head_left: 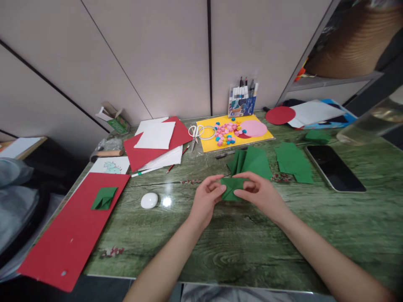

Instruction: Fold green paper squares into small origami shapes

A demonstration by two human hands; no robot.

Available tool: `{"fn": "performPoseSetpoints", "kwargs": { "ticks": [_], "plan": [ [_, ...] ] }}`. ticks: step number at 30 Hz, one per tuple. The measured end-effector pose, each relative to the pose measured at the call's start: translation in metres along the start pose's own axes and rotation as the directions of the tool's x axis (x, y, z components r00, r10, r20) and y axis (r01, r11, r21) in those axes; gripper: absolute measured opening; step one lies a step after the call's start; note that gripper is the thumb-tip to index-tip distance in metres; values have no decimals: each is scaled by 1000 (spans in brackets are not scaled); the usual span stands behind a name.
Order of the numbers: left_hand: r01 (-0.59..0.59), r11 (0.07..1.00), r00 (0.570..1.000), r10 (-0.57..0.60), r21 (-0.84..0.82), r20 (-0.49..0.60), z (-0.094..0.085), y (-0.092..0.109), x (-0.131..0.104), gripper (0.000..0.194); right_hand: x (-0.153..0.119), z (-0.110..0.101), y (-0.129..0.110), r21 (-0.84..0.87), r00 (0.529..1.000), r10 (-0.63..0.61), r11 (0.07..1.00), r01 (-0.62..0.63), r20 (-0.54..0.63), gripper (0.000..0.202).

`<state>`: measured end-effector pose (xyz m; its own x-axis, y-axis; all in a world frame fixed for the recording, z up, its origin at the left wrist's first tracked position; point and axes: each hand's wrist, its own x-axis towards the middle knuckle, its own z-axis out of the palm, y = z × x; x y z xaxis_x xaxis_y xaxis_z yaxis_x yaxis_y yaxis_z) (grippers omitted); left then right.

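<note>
Over the green tabletop [236,243], left hand [205,198] and right hand [263,193], each grip pinched together on folded green paper [229,191].

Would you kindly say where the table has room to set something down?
Bare table lies on the phone's near side, and between the white oval object and left hand. The far side, around the yellow sheet, is crowded.

On the green tbl. [315,230], a blk. phone [335,167] is set at rt., a pen pack [243,98] is stood nr. the back wall [157,63], scissors [194,139] are laid at the edge of a yellow sheet [206,144] w/ pom-poms [225,128], and a wht. rounded item [149,200] (type can't be told) is placed l. of ctr.
</note>
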<state>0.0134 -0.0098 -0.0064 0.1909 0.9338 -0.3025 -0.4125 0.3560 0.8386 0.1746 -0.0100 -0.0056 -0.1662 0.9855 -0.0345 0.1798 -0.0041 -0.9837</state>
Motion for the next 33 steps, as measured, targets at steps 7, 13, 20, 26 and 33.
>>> {"fn": "performPoseSetpoints", "kwargs": {
  "ticks": [7,13,20,26,33],
  "plan": [
    [39,998,999,-37,-46,24,-1,0,-1,31,0,-1,-4,-13,1000,23,1000,-23,17,32],
    [1,1000,1000,-1,12,0,-1,0,0,27,1,0,-1,-125,994,-78,990,67,-77,26],
    [-105,952,992,81,288,94,3,-4,-2,18,1,-1,4,-218,967,-176,967,134,-183,25],
    [-250,830,960,279,499,18,7,2,-7,15,-12,-1,-9,-455,836,-510,805,381,-202,21],
    [-276,732,949,312,623,54,7,3,-9,20,-15,0,-8,-648,764,-645,583,490,-2,20]
  ]
}}
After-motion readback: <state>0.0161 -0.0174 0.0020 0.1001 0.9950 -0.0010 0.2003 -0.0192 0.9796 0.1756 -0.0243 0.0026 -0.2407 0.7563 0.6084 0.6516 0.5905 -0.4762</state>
